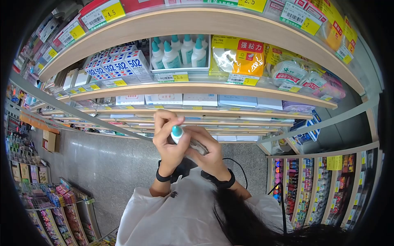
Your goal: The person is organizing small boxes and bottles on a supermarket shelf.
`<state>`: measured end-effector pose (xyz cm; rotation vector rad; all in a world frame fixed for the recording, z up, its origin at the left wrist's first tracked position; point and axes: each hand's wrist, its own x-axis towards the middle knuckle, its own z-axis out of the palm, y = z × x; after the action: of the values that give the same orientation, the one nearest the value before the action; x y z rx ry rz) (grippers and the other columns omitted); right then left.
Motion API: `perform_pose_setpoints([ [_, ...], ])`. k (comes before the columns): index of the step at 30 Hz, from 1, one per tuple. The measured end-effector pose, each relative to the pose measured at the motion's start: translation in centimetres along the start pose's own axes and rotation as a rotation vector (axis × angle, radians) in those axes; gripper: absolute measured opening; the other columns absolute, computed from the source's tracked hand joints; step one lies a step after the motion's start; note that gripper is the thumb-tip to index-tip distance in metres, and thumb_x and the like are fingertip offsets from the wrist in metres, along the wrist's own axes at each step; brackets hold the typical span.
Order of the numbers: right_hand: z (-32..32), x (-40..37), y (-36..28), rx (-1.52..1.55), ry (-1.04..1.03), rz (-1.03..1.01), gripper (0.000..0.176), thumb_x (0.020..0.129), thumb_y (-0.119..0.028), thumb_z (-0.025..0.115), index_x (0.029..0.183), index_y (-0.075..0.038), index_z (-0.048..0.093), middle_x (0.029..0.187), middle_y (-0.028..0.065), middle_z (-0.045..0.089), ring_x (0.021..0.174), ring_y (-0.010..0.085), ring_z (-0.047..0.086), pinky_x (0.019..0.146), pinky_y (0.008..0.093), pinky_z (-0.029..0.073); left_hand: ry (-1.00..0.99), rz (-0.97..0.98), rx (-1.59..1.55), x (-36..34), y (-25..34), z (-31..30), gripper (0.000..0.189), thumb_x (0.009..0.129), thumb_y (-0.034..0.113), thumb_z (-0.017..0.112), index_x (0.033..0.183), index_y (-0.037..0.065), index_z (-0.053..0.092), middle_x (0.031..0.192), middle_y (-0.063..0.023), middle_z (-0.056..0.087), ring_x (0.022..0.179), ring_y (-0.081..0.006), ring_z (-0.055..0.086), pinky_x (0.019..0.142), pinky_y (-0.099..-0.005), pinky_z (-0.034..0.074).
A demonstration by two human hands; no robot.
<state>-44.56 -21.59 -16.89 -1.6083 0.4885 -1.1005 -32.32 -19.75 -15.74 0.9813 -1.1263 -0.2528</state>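
Note:
A white glue bottle (176, 137) with a teal cap is held between both hands in front of my chest, its cap tilted up toward the camera. My left hand (166, 141) is closed around the neck end, thumb and fingers bent beside the cap. From the other side, my right hand (207, 151) wraps the bottle's body, so most of it is hidden. On the shelf ahead, several similar glue bottles (171, 57) with teal caps stand upright in a white open box (180, 75).
Left of that box are stacked 502 boxes (119, 65); to its right hang yellow tape packs (238, 57). Wooden shelf edges (197, 88) curve across in front of me. More racks (316, 188) stand at lower right and lower left, with grey floor (102, 164) between.

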Motion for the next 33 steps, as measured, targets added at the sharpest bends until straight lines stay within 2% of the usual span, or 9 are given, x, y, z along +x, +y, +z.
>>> perform_pose_setpoints([
  [7, -0.9, 0.7, 0.7, -0.090, -0.077, -0.185, 0.043, 0.071, -0.002, 0.069, 0.112, -0.001, 0.060, 0.116, 0.0131, 0.057, 0.102, 0.0266, 0.059, 0.085, 0.0329, 0.048, -0.655, 0.128, 0.079, 2.5, 2.4, -1.4, 0.033, 0.052, 0.030, 0.080, 0.085, 0.025, 0.075, 0.085, -0.0027, 0.034, 0.086, -0.0237, 0.037, 0.076, -0.0331, 0.028],
  [12, -1.7, 1.0, 0.2, -0.167, -0.040, -0.176, 0.044, 0.066, -0.001, 0.070, 0.108, 0.000, 0.060, 0.110, 0.0130, 0.059, 0.097, 0.0256, 0.061, 0.083, 0.0322, 0.048, -0.647, 0.131, 0.077, 2.0, 2.7, -0.7, 0.029, 0.060, 0.026, 0.076, 0.088, 0.022, 0.073, 0.088, -0.0032, 0.043, 0.089, -0.0245, 0.041, 0.081, -0.0345, 0.029],
  [15, -1.8, 1.3, 0.5, -0.295, 0.267, -0.139, 0.048, 0.062, 0.006, 0.071, 0.108, 0.002, 0.061, 0.105, 0.0128, 0.062, 0.093, 0.0265, 0.061, 0.080, 0.0323, 0.049, -0.644, 0.238, 0.359, 2.0, 3.1, -0.2, 0.029, 0.074, 0.016, 0.067, 0.102, 0.012, 0.062, 0.107, -0.0040, 0.058, 0.106, -0.0277, 0.046, 0.089, -0.0378, 0.029],
  [18, -1.4, 1.4, 0.2, -0.407, 0.442, -0.173, 0.050, 0.059, 0.011, 0.070, 0.107, 0.003, 0.061, 0.106, 0.0128, 0.062, 0.094, 0.0272, 0.061, 0.079, 0.0328, 0.050, -0.540, 0.175, 0.266, 1.4, 2.5, 0.9, 0.025, 0.082, 0.015, 0.060, 0.105, 0.010, 0.055, 0.106, -0.0065, 0.058, 0.107, -0.0286, 0.048, 0.092, -0.0394, 0.029],
  [23, -0.2, 0.1, -1.0, -0.345, 0.169, -0.139, 0.048, 0.068, 0.015, 0.063, 0.114, 0.001, 0.060, 0.121, 0.0143, 0.057, 0.100, 0.0280, 0.058, 0.081, 0.0344, 0.049, -0.245, 0.061, -0.200, 0.9, 1.1, 1.6, 0.015, 0.097, 0.024, 0.039, 0.091, 0.010, 0.043, 0.095, -0.0134, 0.063, 0.116, -0.0323, 0.050, 0.095, -0.0425, 0.026],
  [26, -0.9, -0.1, 0.8, -0.141, 0.083, -0.148, 0.043, 0.074, 0.014, 0.056, 0.114, -0.001, 0.060, 0.117, 0.0143, 0.059, 0.100, 0.0278, 0.056, 0.080, 0.0333, 0.048, -0.388, 0.202, -0.008, 1.7, 1.2, -0.2, 0.015, 0.097, 0.023, 0.040, 0.090, 0.010, 0.043, 0.098, -0.0137, 0.064, 0.119, -0.0334, 0.049, 0.095, -0.0437, 0.026],
  [27, -1.0, 0.1, -0.1, -0.136, 0.092, -0.104, 0.038, 0.077, 0.012, 0.051, 0.112, -0.001, 0.061, 0.114, 0.0143, 0.061, 0.098, 0.0276, 0.055, 0.079, 0.0332, 0.047, -0.324, 0.104, -0.008, 1.1, 1.4, 0.2, 0.038, 0.094, 0.043, 0.044, 0.076, 0.009, 0.045, 0.093, -0.0153, 0.062, 0.116, -0.0337, 0.049, 0.099, -0.0484, 0.025],
  [30, -1.1, 0.1, -1.2, -0.235, 0.112, -0.162, 0.035, 0.076, 0.010, 0.052, 0.108, -0.001, 0.063, 0.109, 0.0111, 0.063, 0.096, 0.0264, 0.054, 0.080, 0.0334, 0.045, -0.476, 0.304, 0.168, 1.2, 1.4, 0.3, 0.028, 0.090, 0.031, 0.054, 0.069, 0.012, 0.047, 0.098, -0.0100, 0.063, 0.115, -0.0331, 0.050, 0.093, -0.0427, 0.027],
  [33, -1.0, 0.0, -3.1, -0.350, 0.070, -0.198, 0.035, 0.075, 0.009, 0.053, 0.107, -0.002, 0.064, 0.115, 0.0075, 0.063, 0.095, 0.0249, 0.051, 0.080, 0.0322, 0.044, -0.373, 0.210, 0.131, 0.8, 1.6, 0.1, 0.038, 0.084, 0.038, 0.060, 0.059, 0.012, 0.047, 0.100, -0.0118, 0.048, 0.108, -0.0340, 0.045, 0.089, -0.0443, 0.032],
])
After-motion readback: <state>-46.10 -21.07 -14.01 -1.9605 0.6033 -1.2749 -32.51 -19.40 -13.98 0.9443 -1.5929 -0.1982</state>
